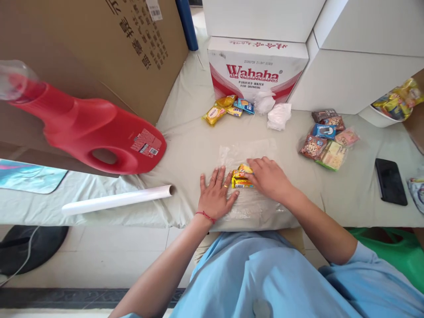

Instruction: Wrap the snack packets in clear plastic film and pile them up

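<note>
Several small yellow snack packets (242, 182) lie side by side on a sheet of clear plastic film (247, 210) in front of me. My left hand (214, 196) rests flat on the film just left of the packets, fingers spread and holding nothing. From the right, my right hand (269, 178) reaches over the packets with its fingers curled onto them. Its fingertips hide the packets' right ends.
A white film roll (117, 201) and a red jug (109, 132) lie at left. Behind are more yellow packets (215, 114), two white bundles (279, 116) and a Wahaha carton (256, 73). Mixed snack packets (326, 139), a black phone (391, 182) and a filled white bowl (380, 116) are at right.
</note>
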Motion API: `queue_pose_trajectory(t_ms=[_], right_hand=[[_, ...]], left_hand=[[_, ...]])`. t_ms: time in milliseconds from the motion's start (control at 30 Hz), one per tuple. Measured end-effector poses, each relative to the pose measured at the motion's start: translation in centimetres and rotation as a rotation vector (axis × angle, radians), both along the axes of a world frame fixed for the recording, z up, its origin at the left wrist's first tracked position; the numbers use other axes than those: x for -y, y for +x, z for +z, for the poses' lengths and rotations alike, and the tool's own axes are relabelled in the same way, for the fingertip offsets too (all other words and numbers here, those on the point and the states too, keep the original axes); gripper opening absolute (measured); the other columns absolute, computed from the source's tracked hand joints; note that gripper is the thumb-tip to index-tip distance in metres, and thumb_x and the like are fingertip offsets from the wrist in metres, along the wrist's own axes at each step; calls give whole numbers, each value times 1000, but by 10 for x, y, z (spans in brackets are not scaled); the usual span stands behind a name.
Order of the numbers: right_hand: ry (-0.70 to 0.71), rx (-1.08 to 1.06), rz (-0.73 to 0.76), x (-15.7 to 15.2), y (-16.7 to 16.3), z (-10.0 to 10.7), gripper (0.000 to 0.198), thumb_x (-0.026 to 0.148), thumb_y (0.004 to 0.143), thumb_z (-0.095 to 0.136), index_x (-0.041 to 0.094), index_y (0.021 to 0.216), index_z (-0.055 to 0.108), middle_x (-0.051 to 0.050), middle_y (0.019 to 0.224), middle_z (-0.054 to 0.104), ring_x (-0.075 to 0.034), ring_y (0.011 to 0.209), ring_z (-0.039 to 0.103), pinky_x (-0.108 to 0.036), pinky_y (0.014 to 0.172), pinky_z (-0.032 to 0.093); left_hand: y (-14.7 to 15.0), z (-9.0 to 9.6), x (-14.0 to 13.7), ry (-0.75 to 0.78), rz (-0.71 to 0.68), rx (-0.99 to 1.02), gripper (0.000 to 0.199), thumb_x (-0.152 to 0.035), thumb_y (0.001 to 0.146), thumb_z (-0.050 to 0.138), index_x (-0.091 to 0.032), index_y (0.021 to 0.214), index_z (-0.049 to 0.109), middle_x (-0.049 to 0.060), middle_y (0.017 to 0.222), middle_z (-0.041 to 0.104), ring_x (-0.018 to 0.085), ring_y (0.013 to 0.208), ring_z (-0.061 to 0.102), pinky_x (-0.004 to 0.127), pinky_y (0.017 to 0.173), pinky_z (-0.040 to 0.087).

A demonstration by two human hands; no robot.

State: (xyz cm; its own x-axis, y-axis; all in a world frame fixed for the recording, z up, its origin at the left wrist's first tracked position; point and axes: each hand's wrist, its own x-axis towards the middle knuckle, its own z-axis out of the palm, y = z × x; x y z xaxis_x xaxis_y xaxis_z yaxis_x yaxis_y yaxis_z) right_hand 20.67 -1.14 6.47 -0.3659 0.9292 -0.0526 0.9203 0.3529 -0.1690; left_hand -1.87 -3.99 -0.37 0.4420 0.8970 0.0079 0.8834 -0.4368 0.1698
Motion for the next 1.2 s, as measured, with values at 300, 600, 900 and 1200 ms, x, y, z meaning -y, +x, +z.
queue_pose_trajectory(t_ms=[300,600,900,1200], right_hand=[[-57,127,233,2,-11,-14,48,36,95,68,15,136,57,-17,123,66,-33,112,55,-43,90,37],[-5,123,377,-24,-5,-6,45,34,93,69,15,133,58,-17,122,67,-34,116,54,-45,98,34],[23,9,363,-18,-1,-20,60,50,100,56,17,150,48,-19,153,51,-35,138,44,-59,119,22],[95,-241,289,10,31,-5,49,47,103,51,17,140,58,-18,138,62,-32,126,54,-55,112,40]], left_hand=[[1,-2,0,-5,15,0,77,-58,101,38,-17,165,26,15,170,28,33,158,25,66,127,5],[1,-3,0,-6,24,1,82,-59,101,37,-12,166,19,18,170,26,31,159,24,64,128,1],[2,-3,-1,-10,30,2,84,-60,101,38,-10,165,19,19,170,26,33,158,26,65,127,4],[-6,1,-1,-25,13,50,69,-54,103,36,-23,165,27,13,174,16,32,160,22,67,126,13]])
